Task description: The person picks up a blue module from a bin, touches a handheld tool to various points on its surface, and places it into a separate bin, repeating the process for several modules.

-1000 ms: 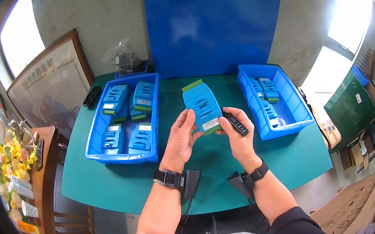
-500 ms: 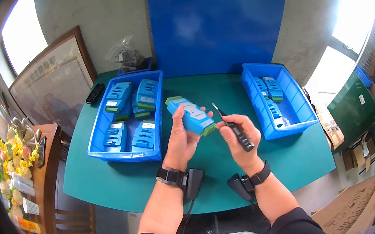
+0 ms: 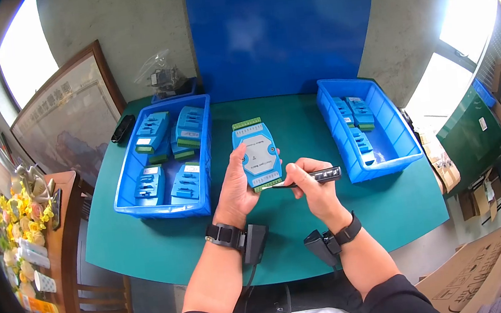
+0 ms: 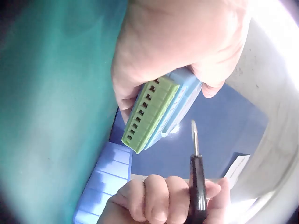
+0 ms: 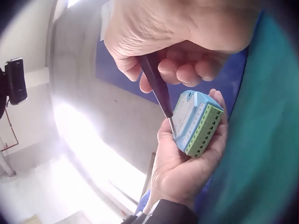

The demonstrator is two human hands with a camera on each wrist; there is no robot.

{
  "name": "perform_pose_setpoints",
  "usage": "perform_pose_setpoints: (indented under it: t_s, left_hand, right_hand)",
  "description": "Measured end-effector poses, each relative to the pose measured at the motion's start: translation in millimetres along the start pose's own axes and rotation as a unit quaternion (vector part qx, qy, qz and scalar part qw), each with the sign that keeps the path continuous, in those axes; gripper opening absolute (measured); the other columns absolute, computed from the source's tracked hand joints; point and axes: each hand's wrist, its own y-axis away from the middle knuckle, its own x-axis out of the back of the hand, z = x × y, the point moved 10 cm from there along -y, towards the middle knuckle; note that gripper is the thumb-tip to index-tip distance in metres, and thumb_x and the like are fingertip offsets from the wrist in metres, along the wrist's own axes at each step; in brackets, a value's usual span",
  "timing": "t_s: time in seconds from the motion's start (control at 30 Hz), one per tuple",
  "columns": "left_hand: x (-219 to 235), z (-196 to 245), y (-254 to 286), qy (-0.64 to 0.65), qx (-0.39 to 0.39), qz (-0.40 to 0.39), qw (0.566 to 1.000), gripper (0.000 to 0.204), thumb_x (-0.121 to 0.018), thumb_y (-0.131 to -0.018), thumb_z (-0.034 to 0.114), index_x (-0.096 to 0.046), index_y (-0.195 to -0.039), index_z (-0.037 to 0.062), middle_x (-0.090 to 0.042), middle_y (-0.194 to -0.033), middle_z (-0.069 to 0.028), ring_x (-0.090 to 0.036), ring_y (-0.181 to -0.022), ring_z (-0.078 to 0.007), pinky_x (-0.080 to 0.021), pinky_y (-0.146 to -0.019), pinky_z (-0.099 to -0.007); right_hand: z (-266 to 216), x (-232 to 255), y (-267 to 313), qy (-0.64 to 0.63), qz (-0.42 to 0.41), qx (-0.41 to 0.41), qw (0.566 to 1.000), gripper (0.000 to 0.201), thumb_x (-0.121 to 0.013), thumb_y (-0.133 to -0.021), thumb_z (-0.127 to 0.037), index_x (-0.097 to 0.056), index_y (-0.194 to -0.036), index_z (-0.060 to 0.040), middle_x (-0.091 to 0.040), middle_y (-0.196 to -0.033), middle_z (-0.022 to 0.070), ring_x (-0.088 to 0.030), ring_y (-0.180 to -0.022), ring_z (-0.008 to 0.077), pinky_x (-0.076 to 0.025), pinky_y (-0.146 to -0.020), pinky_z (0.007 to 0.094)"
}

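Note:
A light-blue module with green terminal strips at both ends is gripped by the left hand, its labelled face up. The right hand pinches a black screwdriver, whose metal tip lies over the module's near green strip in the head view. In the left wrist view the green strip shows a row of square openings, and the screwdriver points up beside the module. In the right wrist view the tip of the screwdriver is close to the module's edge; contact cannot be told.
On the green table, a blue bin at the left and another blue bin at the right each hold several blue modules. A black object lies beyond the left bin, near a small tray with a plastic bag.
The left hand has turned the module from its slotted side to its labelled face. The right hand has swung the screwdriver to point left and brought its tip to the near green strip.

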Motion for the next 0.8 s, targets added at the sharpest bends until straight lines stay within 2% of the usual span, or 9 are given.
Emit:
perform_pose_setpoints:
  t_s: [0.13,0.33,0.37,0.57,0.67,0.8]
  left_hand:
    - [2.8,2.7,-0.5,0.000,-0.016,0.010,1.000,0.054,-0.056,-0.091,0.046,-0.048,-0.124,0.0040,-0.059,-0.113,-0.0170,-0.059,-0.107,-0.0313,-0.051,-0.092,-0.0444]
    - [3.4,9.6,2.3,0.004,-0.034,0.041,0.999,0.057,-0.054,-0.091,0.050,-0.049,-0.124,0.0036,-0.061,-0.111,-0.0155,-0.058,-0.108,-0.0317,-0.050,-0.092,-0.0463]
    - [3.5,9.9,2.5,0.008,-0.032,0.042,0.999,0.058,-0.054,-0.090,0.051,-0.050,-0.123,0.0035,-0.061,-0.110,-0.0153,-0.058,-0.108,-0.0317,-0.050,-0.092,-0.0466]
    - [-7.0,5.2,4.3,0.023,0.001,0.002,1.000,0.067,-0.046,-0.090,0.061,-0.051,-0.124,0.0041,-0.061,-0.111,-0.0159,-0.060,-0.105,-0.0323,-0.052,-0.089,-0.0461]
    - [-6.6,3.3,2.9,0.014,0.003,0.005,1.000,0.071,-0.039,-0.090,0.065,-0.051,-0.125,0.0040,-0.061,-0.111,-0.0165,-0.062,-0.102,-0.0325,-0.053,-0.086,-0.0455]
    - [-8.2,-1.0,3.3,0.012,0.018,0.000,1.000,0.071,-0.036,-0.091,0.065,-0.051,-0.125,0.0041,-0.062,-0.110,-0.0169,-0.062,-0.101,-0.0304,-0.054,-0.084,-0.0430]
  right_hand:
    - [-5.4,-4.8,0.9,0.071,-0.004,0.024,0.997,0.031,-0.064,-0.090,-0.022,-0.065,-0.069,0.0000,-0.055,-0.056,-0.0022,-0.043,-0.049,0.0032,-0.032,-0.046,0.0217]
    - [-24.4,24.2,0.0,0.149,0.110,0.096,0.978,0.031,-0.063,-0.089,-0.018,-0.063,-0.065,0.0010,-0.054,-0.056,-0.0014,-0.043,-0.053,0.0045,-0.033,-0.048,0.0236]
    - [-19.8,27.1,0.6,0.145,0.111,0.059,0.981,0.032,-0.063,-0.089,-0.019,-0.062,-0.064,0.0006,-0.055,-0.056,-0.0008,-0.042,-0.051,0.0045,-0.032,-0.047,0.0245]
    - [-17.9,33.2,1.6,-0.023,0.119,0.051,0.991,0.034,-0.061,-0.091,-0.020,-0.060,-0.063,-0.0010,-0.053,-0.056,-0.0012,-0.042,-0.048,0.0036,-0.031,-0.045,0.0205]
    - [-21.0,39.6,3.3,-0.002,0.161,0.099,0.982,0.032,-0.060,-0.092,-0.020,-0.060,-0.067,-0.0012,-0.054,-0.057,-0.0012,-0.044,-0.048,0.0032,-0.031,-0.044,0.0194]
    - [-27.3,37.8,4.1,0.024,0.162,0.133,0.977,0.028,-0.061,-0.092,-0.018,-0.061,-0.070,-0.0008,-0.056,-0.059,-0.0008,-0.044,-0.048,0.0028,-0.032,-0.044,0.0199]
